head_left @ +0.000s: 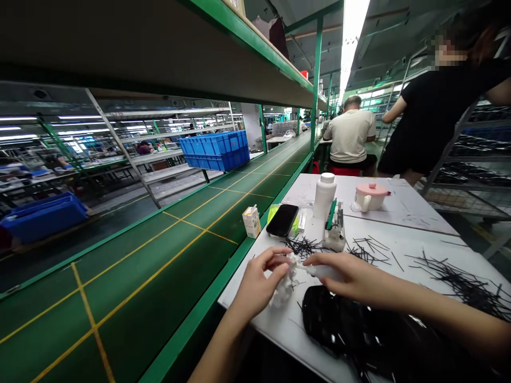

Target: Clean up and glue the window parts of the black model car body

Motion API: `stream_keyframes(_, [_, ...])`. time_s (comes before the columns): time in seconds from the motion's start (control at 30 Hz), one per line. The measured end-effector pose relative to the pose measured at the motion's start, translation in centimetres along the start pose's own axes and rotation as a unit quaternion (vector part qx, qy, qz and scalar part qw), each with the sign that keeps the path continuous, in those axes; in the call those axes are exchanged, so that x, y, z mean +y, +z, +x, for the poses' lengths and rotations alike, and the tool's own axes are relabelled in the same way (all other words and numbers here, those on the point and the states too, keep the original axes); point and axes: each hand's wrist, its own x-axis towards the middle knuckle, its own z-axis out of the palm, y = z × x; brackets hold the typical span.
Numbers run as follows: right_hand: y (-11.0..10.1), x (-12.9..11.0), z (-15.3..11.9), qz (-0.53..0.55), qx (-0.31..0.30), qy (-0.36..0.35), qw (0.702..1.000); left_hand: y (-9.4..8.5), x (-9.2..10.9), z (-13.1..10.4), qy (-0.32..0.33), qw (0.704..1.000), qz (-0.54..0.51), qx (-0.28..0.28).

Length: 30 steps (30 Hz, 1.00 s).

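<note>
My left hand (263, 277) is curled, thumb and fingers closed on a crumpled white wad (294, 261) that looks like tissue. More crumpled white material (281, 296) lies just below it on the table. My right hand (339, 272) grips a pale squeeze bottle (325, 272), mostly hidden by the fingers. Its thin tip points left and reaches the white wad. Under my right forearm lies a glossy black moulded piece (339, 324), whose kind I cannot make out. Thin black strips (301, 247) are scattered just beyond my hands.
A green conveyor belt (151, 266) runs along the left of the white table (419, 242). On the table stand a phone (282, 220), a white bottle (325, 194), a holder (335, 236) and a pink-lidded pot (371, 197). A small box (251, 221) sits at the belt's edge. Two people are ahead.
</note>
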Motion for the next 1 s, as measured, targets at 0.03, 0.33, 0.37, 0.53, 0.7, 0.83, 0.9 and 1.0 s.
stream_keyframes(0.03, [-0.1,0.0,-0.1,0.006,0.0,0.0,1.0,0.0,0.0,-0.2,0.004,1.0,0.003,-0.015])
stream_keyframes(0.33, [-0.3,-0.5,-1.2,0.034,0.031,-0.006,0.999,0.1,-1.3,-0.7,0.251,0.917,0.31,-0.004])
stream_keyframes(0.37, [-0.4,-0.7,-1.3,0.037,0.032,-0.008,0.999,0.2,-1.4,-0.7,0.279,0.901,0.333,0.012])
stream_keyframes(0.53, [-0.9,-2.0,-1.5,0.025,0.048,-0.045,0.998,1.0,-0.9,-0.2,0.385,0.844,0.361,0.099])
stream_keyframes(0.7, [-1.7,-2.4,-2.5,0.006,0.071,-0.045,0.996,-0.7,-0.5,0.6,0.399,0.822,0.37,0.17])
stream_keyframes(0.83, [-3.3,-1.5,-4.7,0.109,0.102,0.025,0.989,-4.3,-1.1,0.8,0.25,0.836,0.403,0.276])
stream_keyframes(0.9, [-4.0,-0.8,-5.7,0.22,0.119,0.029,0.968,-5.0,-1.2,0.9,0.18,0.862,0.404,0.25])
stream_keyframes(1.0, [-4.5,0.1,-6.9,0.336,0.153,0.0,0.929,-4.6,-1.0,1.7,0.108,0.885,0.393,0.225])
